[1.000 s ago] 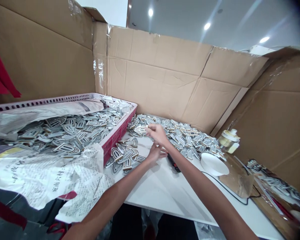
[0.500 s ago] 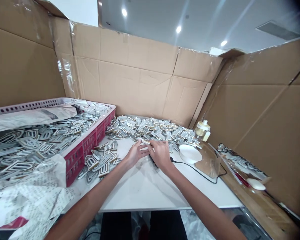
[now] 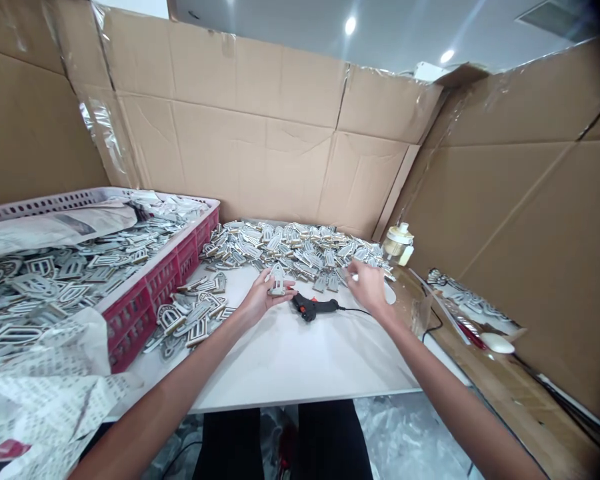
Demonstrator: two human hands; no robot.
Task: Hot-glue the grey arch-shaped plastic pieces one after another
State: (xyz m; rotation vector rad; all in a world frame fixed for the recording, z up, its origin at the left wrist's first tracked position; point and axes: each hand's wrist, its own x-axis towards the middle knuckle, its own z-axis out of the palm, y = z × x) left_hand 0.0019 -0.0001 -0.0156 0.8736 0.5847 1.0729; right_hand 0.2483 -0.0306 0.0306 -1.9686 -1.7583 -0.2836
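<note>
Held upright by my left hand (image 3: pixel 263 297) is a flat grey-and-white arch-shaped piece (image 3: pixel 277 279), gripped at its lower part. My right hand (image 3: pixel 369 288) is over the white bowl (image 3: pixel 390 293), hiding most of it. Its fingers are bent and drawn together; whatever lies between them is hidden. Between the hands, a black glue gun (image 3: pixel 314 307) with a red-orange trigger rests on the white table (image 3: pixel 300 367). Behind them spreads a heap of similar arch pieces (image 3: pixel 300 247), and a smaller pile (image 3: pixel 193 313) lies left of my left hand.
A pink-red basket (image 3: pixel 160 287) full of such pieces, partly covered with newspaper (image 3: pixel 55 380), stands at the left. Cardboard walls (image 3: pixel 250 147) enclose the table. A small clear-and-cream container (image 3: pixel 399 243) stands at the right, and the gun's cord (image 3: pixel 355 310) runs beneath my right arm.
My hands were together at one piece; now my right hand has moved right to the bowl. My left hand keeps the piece, now upright. The glue gun has come into fuller view.
</note>
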